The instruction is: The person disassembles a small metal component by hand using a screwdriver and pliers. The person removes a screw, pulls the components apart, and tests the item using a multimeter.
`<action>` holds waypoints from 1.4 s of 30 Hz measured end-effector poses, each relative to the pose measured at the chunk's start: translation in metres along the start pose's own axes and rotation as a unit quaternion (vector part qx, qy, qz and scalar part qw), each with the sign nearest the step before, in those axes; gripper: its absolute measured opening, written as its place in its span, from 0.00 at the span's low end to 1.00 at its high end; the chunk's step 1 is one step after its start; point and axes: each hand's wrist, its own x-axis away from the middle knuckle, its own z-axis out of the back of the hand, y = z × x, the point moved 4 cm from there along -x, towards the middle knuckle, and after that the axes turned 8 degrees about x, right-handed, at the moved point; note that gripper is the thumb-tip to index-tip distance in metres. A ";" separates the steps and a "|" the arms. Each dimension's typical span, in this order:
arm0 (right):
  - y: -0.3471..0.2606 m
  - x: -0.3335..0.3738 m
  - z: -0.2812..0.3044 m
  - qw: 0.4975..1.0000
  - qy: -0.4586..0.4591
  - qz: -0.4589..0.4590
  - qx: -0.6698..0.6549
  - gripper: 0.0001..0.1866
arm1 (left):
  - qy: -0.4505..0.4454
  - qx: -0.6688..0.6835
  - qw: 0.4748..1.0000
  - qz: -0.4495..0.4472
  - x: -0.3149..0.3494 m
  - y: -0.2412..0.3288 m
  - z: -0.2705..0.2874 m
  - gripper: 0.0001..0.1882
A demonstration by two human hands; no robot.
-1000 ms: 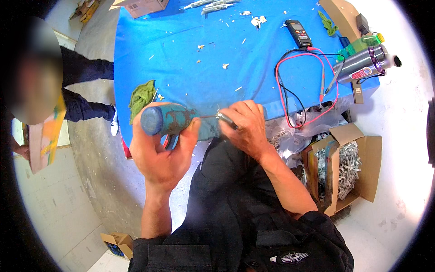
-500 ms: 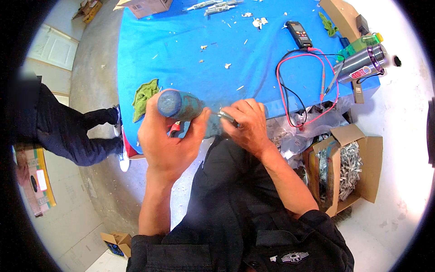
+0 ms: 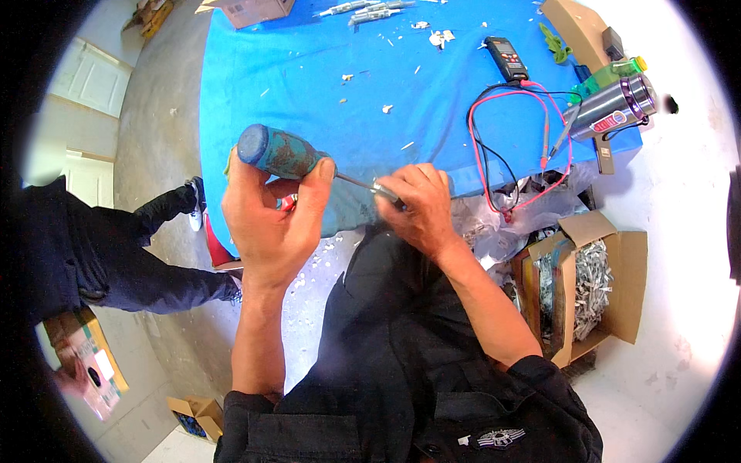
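My left hand (image 3: 272, 224) is closed around a screwdriver (image 3: 287, 154) with a worn blue-green handle. Its thin metal shaft slants down to the right and ends at my right hand (image 3: 421, 208). Pinched in the right fingers is a small dark and silvery piece (image 3: 392, 197), mostly hidden by them. The screwdriver's tip meets this piece or lies right beside it; I cannot tell which. Both hands are above the near edge of a table with a blue cloth (image 3: 324, 100), over my lap.
A multimeter (image 3: 507, 58) with red and black leads lies at the right, near a steel flask (image 3: 614, 108) and a green bottle (image 3: 610, 77). Silvery slim parts (image 3: 378, 11) lie at the back. A carton of metallic scraps (image 3: 594, 293) stands lower right. At left is another person (image 3: 116, 239).
My left hand and the screwdriver handle have shifted left and slightly away, showing more of the shaft. The right hand stays nearly in place. The other person's legs have moved.
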 end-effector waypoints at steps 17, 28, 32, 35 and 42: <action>0.002 0.003 -0.003 1.000 -0.006 -0.009 -0.003 0.13 | -0.041 -0.011 0.998 0.043 -0.007 0.006 -0.012 0.14; -0.053 -0.087 0.089 0.939 -0.061 0.002 -0.339 0.30 | -0.087 -0.094 0.989 -0.071 -0.009 0.020 -0.018 0.17; -0.096 -0.106 0.076 0.906 -0.071 -0.011 -0.418 0.21 | -0.091 -0.155 0.978 -0.107 -0.006 0.032 -0.024 0.18; -0.097 -0.104 0.067 0.884 -0.102 -0.039 -0.454 0.14 | -0.077 -0.138 0.980 -0.119 -0.001 0.022 -0.020 0.18; -0.092 -0.096 0.063 0.858 -0.102 -0.121 -0.489 0.08 | -0.130 -0.110 0.984 -0.054 0.020 0.012 -0.001 0.21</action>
